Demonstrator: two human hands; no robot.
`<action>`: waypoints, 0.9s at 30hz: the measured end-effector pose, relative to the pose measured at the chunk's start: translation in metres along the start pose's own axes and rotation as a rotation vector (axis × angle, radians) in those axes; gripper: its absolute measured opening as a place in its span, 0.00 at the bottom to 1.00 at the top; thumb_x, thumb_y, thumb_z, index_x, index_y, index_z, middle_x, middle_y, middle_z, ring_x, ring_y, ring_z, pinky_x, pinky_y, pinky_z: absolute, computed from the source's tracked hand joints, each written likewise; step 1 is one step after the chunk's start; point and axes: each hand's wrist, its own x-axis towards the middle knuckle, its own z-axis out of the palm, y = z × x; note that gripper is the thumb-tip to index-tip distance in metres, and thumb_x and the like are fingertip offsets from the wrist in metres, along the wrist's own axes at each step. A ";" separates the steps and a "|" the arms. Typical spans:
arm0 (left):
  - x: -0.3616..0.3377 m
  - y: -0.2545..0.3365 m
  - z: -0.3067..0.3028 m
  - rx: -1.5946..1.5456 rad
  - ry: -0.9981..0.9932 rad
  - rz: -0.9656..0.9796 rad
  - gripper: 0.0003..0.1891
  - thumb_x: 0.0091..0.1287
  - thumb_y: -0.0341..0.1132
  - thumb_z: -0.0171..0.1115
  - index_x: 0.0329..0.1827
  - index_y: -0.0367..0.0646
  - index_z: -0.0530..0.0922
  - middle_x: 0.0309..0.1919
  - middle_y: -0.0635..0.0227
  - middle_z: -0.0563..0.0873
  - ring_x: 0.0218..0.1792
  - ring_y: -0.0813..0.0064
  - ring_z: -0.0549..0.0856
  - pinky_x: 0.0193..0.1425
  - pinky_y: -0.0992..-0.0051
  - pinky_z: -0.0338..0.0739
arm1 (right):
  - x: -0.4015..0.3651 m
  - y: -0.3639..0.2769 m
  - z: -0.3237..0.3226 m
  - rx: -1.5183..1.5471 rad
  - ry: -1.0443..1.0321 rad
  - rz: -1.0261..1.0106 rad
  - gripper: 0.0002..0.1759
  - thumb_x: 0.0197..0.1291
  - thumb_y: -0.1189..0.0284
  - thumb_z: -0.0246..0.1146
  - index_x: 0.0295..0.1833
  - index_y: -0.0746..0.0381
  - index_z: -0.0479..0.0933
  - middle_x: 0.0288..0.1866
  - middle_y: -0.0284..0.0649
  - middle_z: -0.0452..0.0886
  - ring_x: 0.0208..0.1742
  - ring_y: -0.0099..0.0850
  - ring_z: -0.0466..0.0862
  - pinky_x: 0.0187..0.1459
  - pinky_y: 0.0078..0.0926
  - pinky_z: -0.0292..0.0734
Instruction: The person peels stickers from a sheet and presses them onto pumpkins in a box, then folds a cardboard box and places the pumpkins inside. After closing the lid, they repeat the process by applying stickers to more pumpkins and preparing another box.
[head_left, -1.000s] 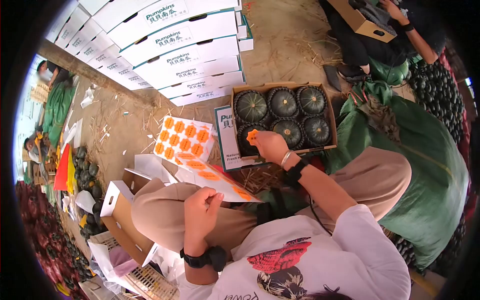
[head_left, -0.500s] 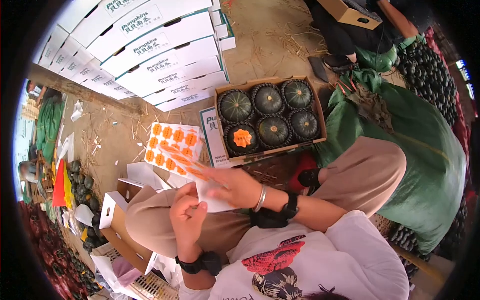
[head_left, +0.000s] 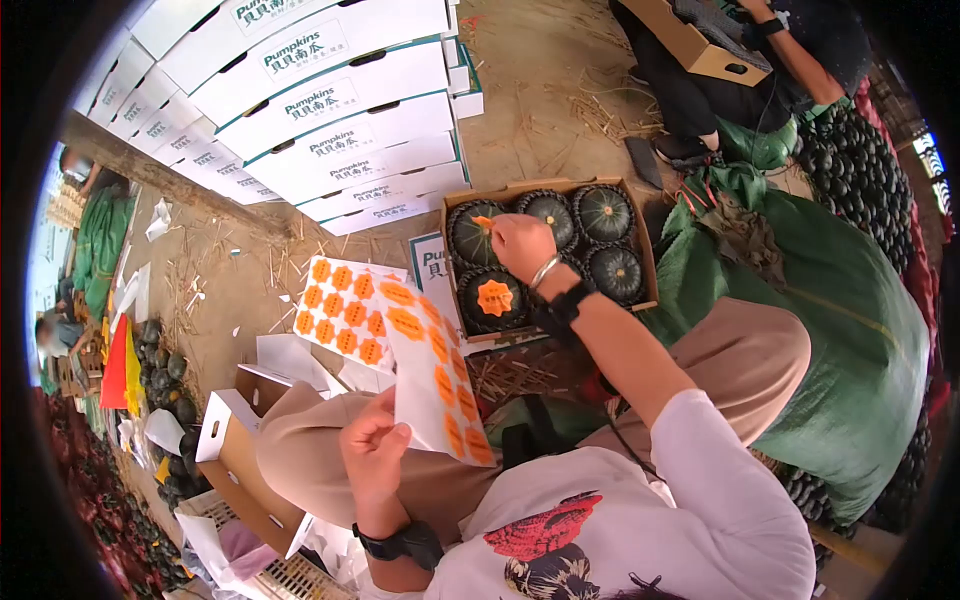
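Note:
My left hand (head_left: 375,440) pinches the edge of a white sheet of orange stickers (head_left: 440,375), which curls up over my lap. My right hand (head_left: 525,248) is closed with an orange sticker (head_left: 483,223) at its fingertips, right over the upper-left pumpkin (head_left: 468,240). That pumpkin sits with several other dark green pumpkins, each in black netting, in an open cardboard box (head_left: 651,262). On the lower-left pumpkin (head_left: 485,318) is an orange scalloped sticker (head_left: 495,297). My right hand and wrist partly hide the middle pumpkins.
Another orange sticker sheet (head_left: 340,312) lies left of the box. White pumpkin cartons (head_left: 330,110) are stacked at the upper left. A green sack (head_left: 830,330) bulges at the right. Another person (head_left: 690,100) holds a carton (head_left: 705,45) at the upper right. An open carton (head_left: 235,450) stands by my left knee.
My right hand has moved from the sticker sheet up and right to the upper-left pumpkin, carrying an orange sticker. The held sheet now curls open; my left hand stays in place.

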 end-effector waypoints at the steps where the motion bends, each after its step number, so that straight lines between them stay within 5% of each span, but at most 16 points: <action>1: 0.002 0.001 0.002 0.006 -0.010 -0.007 0.02 0.53 0.20 0.57 0.26 0.32 0.72 0.51 0.48 0.77 0.49 0.69 0.77 0.53 0.72 0.69 | 0.010 0.008 0.005 -0.053 -0.011 -0.051 0.03 0.48 0.74 0.58 0.26 0.60 0.75 0.23 0.40 0.78 0.28 0.38 0.79 0.31 0.33 0.77; 5: 0.009 0.004 0.007 0.056 -0.017 -0.035 0.02 0.54 0.18 0.56 0.27 0.32 0.72 0.50 0.51 0.78 0.46 0.74 0.77 0.48 0.78 0.70 | 0.006 0.017 0.039 -0.220 -0.357 -0.005 0.04 0.48 0.72 0.58 0.27 0.62 0.73 0.28 0.41 0.79 0.30 0.38 0.80 0.30 0.33 0.77; 9: 0.012 0.007 0.009 0.093 0.009 -0.075 0.03 0.55 0.18 0.56 0.27 0.32 0.72 0.48 0.54 0.78 0.41 0.80 0.77 0.41 0.82 0.70 | -0.016 0.023 0.049 -0.198 -0.190 -0.210 0.08 0.54 0.70 0.55 0.32 0.61 0.78 0.40 0.41 0.78 0.44 0.36 0.79 0.44 0.32 0.75; 10: 0.013 0.005 0.008 0.090 0.004 -0.085 0.03 0.56 0.18 0.56 0.27 0.32 0.72 0.48 0.55 0.78 0.40 0.81 0.76 0.40 0.83 0.70 | -0.006 0.021 0.043 -0.068 -0.525 0.065 0.13 0.56 0.69 0.55 0.46 0.60 0.77 0.52 0.45 0.74 0.59 0.40 0.70 0.57 0.34 0.68; 13: 0.015 0.007 0.011 0.116 -0.003 -0.083 0.03 0.57 0.19 0.57 0.27 0.32 0.72 0.48 0.57 0.78 0.37 0.84 0.75 0.38 0.85 0.69 | -0.008 0.026 0.055 -0.183 -0.313 -0.096 0.22 0.58 0.69 0.54 0.60 0.53 0.68 0.64 0.50 0.62 0.67 0.44 0.59 0.64 0.37 0.57; 14: 0.014 0.009 0.012 0.131 0.004 -0.075 0.02 0.57 0.19 0.57 0.28 0.32 0.73 0.48 0.57 0.78 0.37 0.84 0.75 0.37 0.85 0.69 | -0.008 0.022 0.053 -0.174 -0.468 -0.007 0.28 0.59 0.69 0.52 0.67 0.47 0.59 0.71 0.51 0.49 0.72 0.46 0.49 0.67 0.42 0.48; 17: 0.014 0.007 0.014 0.160 0.183 -0.088 0.01 0.57 0.20 0.57 0.30 0.32 0.74 0.47 0.59 0.79 0.35 0.86 0.75 0.36 0.86 0.68 | -0.002 -0.004 0.038 -0.458 -0.610 0.023 0.24 0.60 0.68 0.49 0.64 0.48 0.63 0.67 0.52 0.58 0.69 0.46 0.57 0.65 0.47 0.51; 20: 0.015 0.004 0.015 0.150 0.219 0.040 0.01 0.58 0.21 0.58 0.31 0.32 0.75 0.46 0.61 0.79 0.34 0.87 0.74 0.35 0.86 0.68 | 0.014 -0.050 -0.013 -0.083 -1.159 0.124 0.22 0.59 0.68 0.51 0.61 0.49 0.66 0.60 0.52 0.66 0.62 0.46 0.66 0.61 0.53 0.55; 21: 0.013 0.004 0.016 0.152 0.228 0.038 0.01 0.58 0.21 0.58 0.31 0.33 0.75 0.45 0.62 0.79 0.34 0.86 0.74 0.35 0.86 0.68 | -0.016 -0.056 -0.010 0.029 -0.720 0.111 0.19 0.57 0.70 0.52 0.56 0.54 0.70 0.52 0.50 0.73 0.54 0.45 0.72 0.57 0.49 0.62; 23: 0.006 0.005 0.020 0.153 0.259 0.020 0.01 0.58 0.22 0.59 0.31 0.33 0.75 0.44 0.63 0.79 0.34 0.86 0.74 0.36 0.87 0.68 | -0.031 -0.051 0.001 0.249 -0.372 0.024 0.18 0.54 0.70 0.55 0.51 0.61 0.72 0.48 0.50 0.73 0.54 0.45 0.72 0.56 0.42 0.65; 26: -0.009 0.010 0.019 0.244 0.179 0.021 0.01 0.59 0.22 0.59 0.30 0.34 0.75 0.42 0.64 0.79 0.34 0.86 0.74 0.36 0.87 0.67 | -0.008 -0.023 0.020 0.008 -0.434 0.056 0.16 0.53 0.69 0.56 0.47 0.65 0.74 0.49 0.50 0.73 0.56 0.45 0.71 0.57 0.37 0.65; 27: -0.009 0.012 0.021 0.217 0.179 0.038 0.01 0.59 0.22 0.58 0.30 0.34 0.75 0.42 0.65 0.79 0.34 0.86 0.74 0.36 0.87 0.67 | 0.000 -0.007 0.031 -0.096 -0.455 -0.034 0.21 0.53 0.66 0.58 0.52 0.65 0.71 0.57 0.51 0.68 0.62 0.46 0.65 0.61 0.37 0.61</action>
